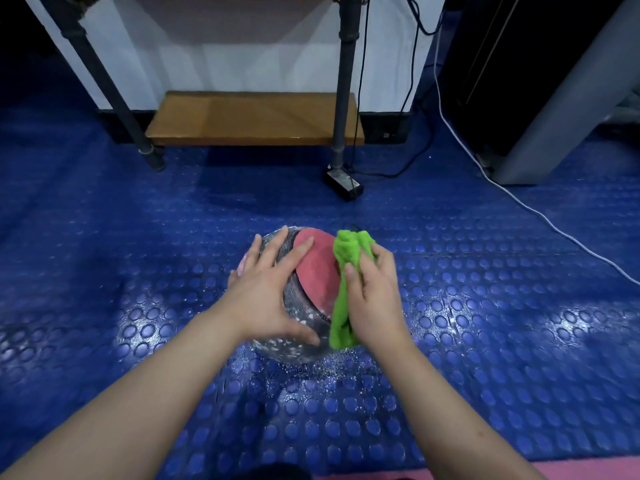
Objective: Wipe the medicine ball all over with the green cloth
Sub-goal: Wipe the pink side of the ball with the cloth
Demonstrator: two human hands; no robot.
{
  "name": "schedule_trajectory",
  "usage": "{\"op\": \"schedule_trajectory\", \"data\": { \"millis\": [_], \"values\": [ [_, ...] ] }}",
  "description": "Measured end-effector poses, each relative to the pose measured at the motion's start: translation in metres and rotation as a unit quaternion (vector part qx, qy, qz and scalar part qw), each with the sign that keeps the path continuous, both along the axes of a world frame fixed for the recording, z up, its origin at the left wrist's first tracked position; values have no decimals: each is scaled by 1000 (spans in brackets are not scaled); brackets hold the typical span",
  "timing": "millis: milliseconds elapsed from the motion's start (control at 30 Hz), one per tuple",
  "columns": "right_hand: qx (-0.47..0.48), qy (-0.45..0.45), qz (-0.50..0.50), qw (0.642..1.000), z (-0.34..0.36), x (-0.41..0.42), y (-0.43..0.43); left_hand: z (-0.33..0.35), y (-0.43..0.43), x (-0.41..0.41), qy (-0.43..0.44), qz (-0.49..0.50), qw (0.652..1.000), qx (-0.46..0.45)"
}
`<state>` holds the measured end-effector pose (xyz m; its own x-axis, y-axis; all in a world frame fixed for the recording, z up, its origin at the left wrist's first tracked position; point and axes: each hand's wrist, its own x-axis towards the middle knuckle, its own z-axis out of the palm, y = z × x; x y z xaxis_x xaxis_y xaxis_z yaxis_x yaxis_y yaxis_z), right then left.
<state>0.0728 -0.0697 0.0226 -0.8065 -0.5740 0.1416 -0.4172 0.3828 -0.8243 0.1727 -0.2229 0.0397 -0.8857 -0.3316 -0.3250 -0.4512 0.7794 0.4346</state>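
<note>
The medicine ball (317, 271), dark with white speckles and a pink-red panel, rests on the blue studded floor mat in the middle of the head view. My left hand (266, 292) lies flat on the ball's left side, fingers spread, steadying it. My right hand (374, 292) grips the bunched green cloth (346, 289) and presses it against the ball's right side. The cloth hangs down from above the fingers to the ball's lower right edge. The ball's right flank is hidden behind cloth and hand.
A metal-legged rack with a low wooden shelf (252, 119) stands behind the ball. A black power adapter (343, 183) and black cables lie by its right leg. A white cable (540, 213) crosses the mat at right. A grey post (554, 105) stands at far right.
</note>
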Motion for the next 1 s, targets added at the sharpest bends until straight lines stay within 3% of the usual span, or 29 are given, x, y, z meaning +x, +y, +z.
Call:
{"op": "schedule_trajectory", "data": {
  "millis": [100,233,333,433,533,667,800,1000],
  "values": [
    [62,92,22,994,-19,19,-7,0,-14,-11,5,18,999,31],
    [22,118,-8,993,-48,29,4,4,-28,-22,-6,18,998,53],
    [-14,47,-44,998,-56,24,8,5,-28,-28,-11,30,998,61],
    [-50,-72,-156,984,-52,18,5,1,-24,-28,-14,38,998,53],
    [-70,-76,-170,980,-43,24,-1,-2,-22,-23,-8,37,998,48],
    [-67,52,-37,996,-28,48,-23,-3,-22,-24,-2,48,998,48],
    [-16,184,20,983,-40,42,-14,-5,-26,-17,13,39,998,56],
    [-40,233,55,970,-67,36,10,-7,-28,-4,29,32,997,63]
  ]
}}
